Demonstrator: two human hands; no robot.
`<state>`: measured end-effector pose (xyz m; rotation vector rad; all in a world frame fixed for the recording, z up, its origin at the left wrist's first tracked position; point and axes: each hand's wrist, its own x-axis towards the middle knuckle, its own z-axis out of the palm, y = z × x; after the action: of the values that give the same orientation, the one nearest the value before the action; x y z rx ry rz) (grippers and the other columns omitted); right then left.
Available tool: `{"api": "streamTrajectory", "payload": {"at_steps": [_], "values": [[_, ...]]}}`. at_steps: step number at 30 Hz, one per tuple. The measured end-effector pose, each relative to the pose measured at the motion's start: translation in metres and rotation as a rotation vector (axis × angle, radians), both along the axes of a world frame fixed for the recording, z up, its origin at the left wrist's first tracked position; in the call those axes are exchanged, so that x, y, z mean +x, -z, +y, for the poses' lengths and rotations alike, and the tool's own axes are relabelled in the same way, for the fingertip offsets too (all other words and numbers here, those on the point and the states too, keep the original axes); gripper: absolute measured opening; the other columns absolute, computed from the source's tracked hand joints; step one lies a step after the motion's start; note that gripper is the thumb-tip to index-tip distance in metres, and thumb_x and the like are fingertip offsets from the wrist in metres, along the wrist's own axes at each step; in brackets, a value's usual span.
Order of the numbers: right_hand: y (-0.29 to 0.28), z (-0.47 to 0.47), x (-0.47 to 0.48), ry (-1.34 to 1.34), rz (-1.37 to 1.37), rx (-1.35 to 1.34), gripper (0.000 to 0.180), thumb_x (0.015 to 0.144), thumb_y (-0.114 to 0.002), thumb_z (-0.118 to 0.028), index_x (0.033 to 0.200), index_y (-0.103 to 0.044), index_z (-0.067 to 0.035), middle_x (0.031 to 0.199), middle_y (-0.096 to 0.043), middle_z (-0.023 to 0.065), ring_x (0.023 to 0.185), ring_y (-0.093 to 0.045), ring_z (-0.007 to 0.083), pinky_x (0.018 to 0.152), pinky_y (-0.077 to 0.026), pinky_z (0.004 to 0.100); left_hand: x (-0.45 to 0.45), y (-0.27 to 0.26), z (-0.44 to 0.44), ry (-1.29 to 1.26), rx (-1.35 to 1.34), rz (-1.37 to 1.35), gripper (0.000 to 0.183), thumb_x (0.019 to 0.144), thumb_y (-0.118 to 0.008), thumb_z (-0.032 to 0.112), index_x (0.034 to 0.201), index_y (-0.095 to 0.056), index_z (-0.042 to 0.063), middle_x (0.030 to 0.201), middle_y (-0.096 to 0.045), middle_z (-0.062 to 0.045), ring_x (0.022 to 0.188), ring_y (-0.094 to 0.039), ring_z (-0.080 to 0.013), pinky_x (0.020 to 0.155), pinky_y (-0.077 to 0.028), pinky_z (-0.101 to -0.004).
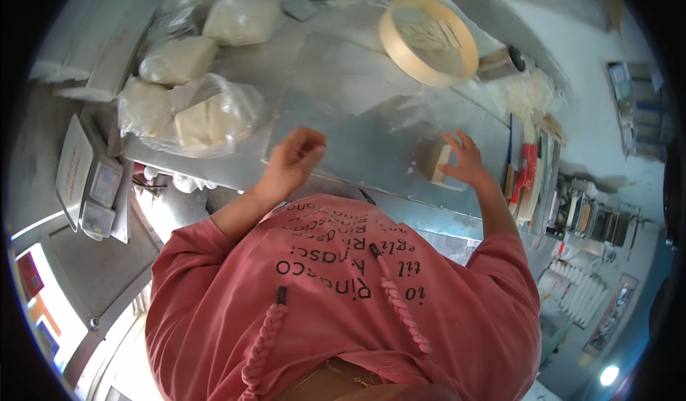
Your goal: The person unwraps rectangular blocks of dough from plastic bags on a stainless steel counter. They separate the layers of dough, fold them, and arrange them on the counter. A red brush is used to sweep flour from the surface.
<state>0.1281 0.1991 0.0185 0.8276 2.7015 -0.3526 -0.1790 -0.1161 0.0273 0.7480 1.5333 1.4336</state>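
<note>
My left hand [298, 156] hovers over the near edge of a metal work table [343, 117], its fingers loosely curled and nothing visible in it. To the right, my right hand [464, 160] has its fingers spread at a cream-coloured block [441, 164]; the thumb overlaps the block, and contact is unclear. At the far right of the table stands a round wooden-rimmed sieve [391, 53] with pale strips inside it. Clear plastic bags holding pale blocks, perhaps dough, lie at the left; the nearest is an open bag [236, 106] around cut blocks [202, 121].
A digital scale [104, 181] stands left of the table. Beside the sieve lies a metal cylinder [501, 62]. A red-handled brush [525, 170] and long flat tools line the right edge. A dark pointed blade [367, 196] shows at the near edge, by my pink top.
</note>
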Motion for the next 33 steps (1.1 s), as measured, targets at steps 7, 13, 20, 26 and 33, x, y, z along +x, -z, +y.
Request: {"api": "streamTrajectory", "payload": {"at_steps": [7, 13, 20, 26, 33], "values": [[-0.001, 0.001, 0.066, -0.180, 0.067, -0.068, 0.087, 0.064, -0.077, -0.038, 0.140, -0.035, -0.032, 0.147, -0.019, 0.0185, 0.135, -0.019, 0.0395, 0.106, -0.019, 0.0549, 0.161, 0.045, 0.119, 0.295, -0.637, -0.780, 0.038, 0.090, -0.054, 0.023, 0.117, -0.048, -0.002, 0.109, -0.057, -0.016, 0.101, -0.056, -0.0262, 0.084, -0.048, -0.0378], [-0.005, 0.044, 0.133, -0.025, 0.241, -0.093, 0.074, 0.073, -0.069, -0.040, 0.138, -0.039, -0.021, 0.142, -0.029, 0.0210, 0.132, -0.026, 0.0400, 0.105, -0.024, 0.0511, 0.247, 0.049, 0.176, 0.089, -0.654, -1.051, 0.047, 0.092, -0.046, 0.022, 0.126, -0.035, -0.008, 0.127, -0.043, -0.027, 0.118, -0.046, -0.0409, 0.101, -0.039, -0.0481], [0.086, 0.078, 0.042, 0.137, 0.322, -0.232, 0.046, 0.085, -0.054, -0.043, 0.107, -0.062, -0.004, 0.115, -0.056, 0.0199, 0.106, -0.052, 0.0403, 0.091, -0.043, 0.0467, 0.266, 0.033, 0.235, -0.254, -0.490, -1.114, 0.052, 0.092, -0.046, 0.027, 0.122, -0.035, -0.014, 0.125, -0.041, -0.028, 0.119, -0.043, -0.0401, 0.103, -0.035, -0.0476], [0.072, 0.161, 0.034, 0.258, 0.239, -0.041, 0.049, 0.086, -0.052, -0.044, 0.105, -0.063, -0.001, 0.111, -0.058, 0.0189, 0.104, -0.054, 0.0398, 0.090, -0.045, 0.0474, 0.243, 0.038, 0.331, -0.285, -0.435, -1.115, 0.066, 0.087, -0.049, 0.043, 0.118, -0.036, -0.013, 0.118, -0.045, -0.029, 0.110, -0.049, -0.0402, 0.098, -0.039, -0.0464], [0.100, 0.300, 0.047, 0.641, 0.466, -0.604, 0.056, 0.084, -0.054, -0.052, 0.106, -0.062, -0.002, 0.122, -0.055, 0.0181, 0.112, -0.054, 0.0278, 0.088, -0.046, 0.0443, 0.235, 0.054, 0.462, -0.082, -0.494, -1.038, 0.071, 0.086, -0.047, 0.052, 0.120, -0.037, -0.010, 0.120, -0.042, -0.034, 0.110, -0.047, -0.0447, 0.098, -0.038, -0.0469]]}}
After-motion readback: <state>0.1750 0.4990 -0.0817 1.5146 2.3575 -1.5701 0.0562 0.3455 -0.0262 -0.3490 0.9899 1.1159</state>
